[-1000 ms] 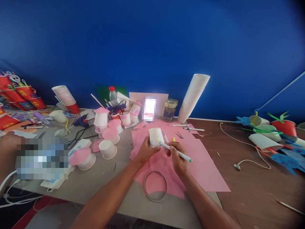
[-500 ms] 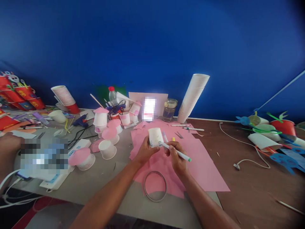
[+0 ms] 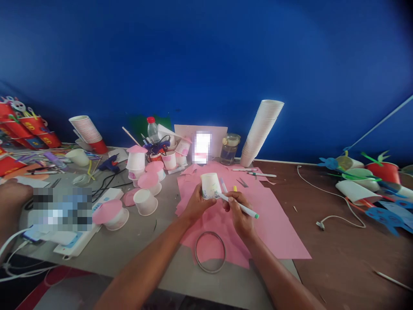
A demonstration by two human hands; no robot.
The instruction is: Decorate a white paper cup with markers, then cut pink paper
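Observation:
My left hand point(image 3: 197, 203) is closed around a white paper cup point(image 3: 210, 183) with small drawings along its lower side. In my right hand point(image 3: 240, 211) is a white marker point(image 3: 244, 209) with a green end, its tip against or very close to the cup near the drawings. Both hands are above pink paper sheets point(image 3: 274, 228) spread on the table. A yellow marker cap or pen point(image 3: 235, 188) and a pale purple marker point(image 3: 223, 184) show just behind my right hand. Nearer to me lies a round metal ring point(image 3: 210, 272), partly on the pink paper.
A tall leaning stack of white cups point(image 3: 263, 129) and a glass jar point(image 3: 229, 148) stand at the back. Cups with pink paper point(image 3: 111, 213) and a power strip point(image 3: 87, 228) are on the left. Another person's hand point(image 3: 14, 196) is at far left; a white cable point(image 3: 351, 206) lies right.
My hands, the cup and the marker have barely moved. The other person's hand at the far left has shifted slightly.

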